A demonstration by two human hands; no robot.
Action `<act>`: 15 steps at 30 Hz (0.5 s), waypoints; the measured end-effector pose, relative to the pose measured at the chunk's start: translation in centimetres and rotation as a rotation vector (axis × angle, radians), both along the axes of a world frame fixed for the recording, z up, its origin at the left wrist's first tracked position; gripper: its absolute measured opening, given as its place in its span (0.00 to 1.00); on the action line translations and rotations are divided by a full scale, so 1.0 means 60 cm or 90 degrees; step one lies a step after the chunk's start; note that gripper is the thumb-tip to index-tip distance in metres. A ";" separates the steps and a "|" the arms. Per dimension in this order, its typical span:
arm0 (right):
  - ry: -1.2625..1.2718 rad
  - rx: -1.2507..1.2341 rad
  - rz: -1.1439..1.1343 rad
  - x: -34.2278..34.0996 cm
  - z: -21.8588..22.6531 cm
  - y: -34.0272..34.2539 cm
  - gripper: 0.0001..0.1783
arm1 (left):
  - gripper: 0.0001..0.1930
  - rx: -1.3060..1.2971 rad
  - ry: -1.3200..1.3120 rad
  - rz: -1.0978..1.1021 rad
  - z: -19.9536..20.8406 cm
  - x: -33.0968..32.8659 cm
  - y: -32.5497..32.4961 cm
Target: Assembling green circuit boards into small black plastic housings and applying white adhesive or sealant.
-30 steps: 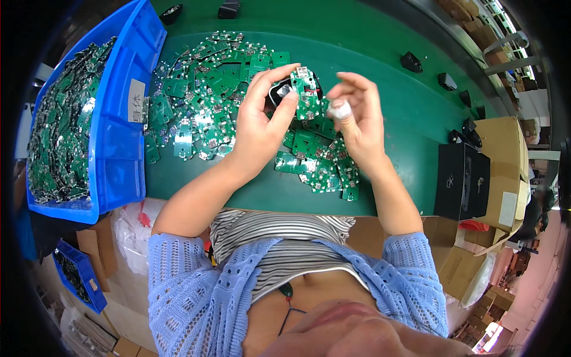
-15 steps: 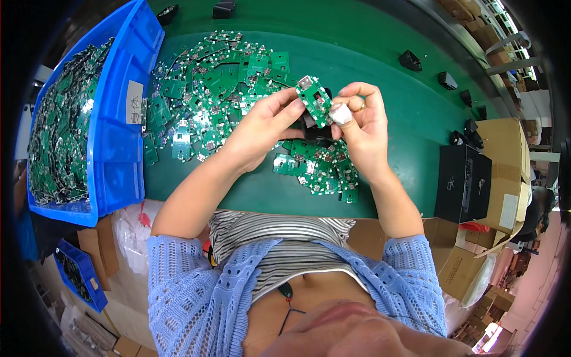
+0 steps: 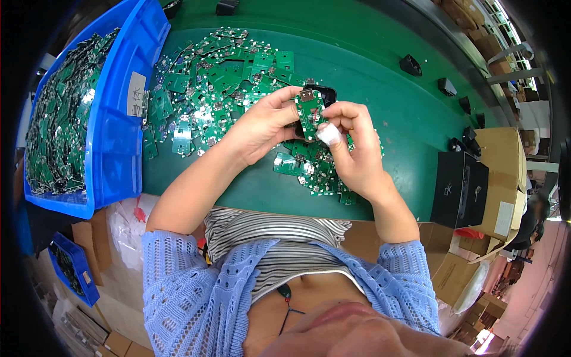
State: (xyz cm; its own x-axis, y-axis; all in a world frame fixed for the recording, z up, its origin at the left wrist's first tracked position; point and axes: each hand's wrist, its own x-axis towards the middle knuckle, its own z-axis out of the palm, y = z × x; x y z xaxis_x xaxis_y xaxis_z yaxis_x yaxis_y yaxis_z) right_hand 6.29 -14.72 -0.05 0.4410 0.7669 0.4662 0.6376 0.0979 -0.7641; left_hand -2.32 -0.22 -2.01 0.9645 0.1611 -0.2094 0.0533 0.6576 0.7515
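A green circuit board (image 3: 310, 116) with a metal connector at its upper end is held upright over the bench. My left hand (image 3: 262, 128) is closed on its left edge, with the thumb in front. Behind the board, a black plastic housing (image 3: 326, 94) shows partly at the top; the rest of it is hidden. My right hand (image 3: 360, 154) pinches at the board's right side. Its thumb has a white wrapping (image 3: 329, 134), which lies against the lower right of the board. Loose circuit boards (image 3: 288, 164) lie under both hands.
On the left stands a blue bin (image 3: 116, 125) full of circuit boards, beside a wide heap of boards (image 3: 220, 77). Several black housings (image 3: 410, 64) are spread along the far right. A black box (image 3: 461, 189) and a cardboard carton (image 3: 499, 178) stand at the right edge.
The circuit board has turned more upright and sits slightly lower. More of the black housing shows above it. My right hand has shifted left, its wrapped thumb lower against the board.
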 end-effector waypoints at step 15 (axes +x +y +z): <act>-0.094 0.051 -0.050 -0.001 0.021 0.007 0.19 | 0.15 0.091 0.053 0.079 0.008 -0.005 0.014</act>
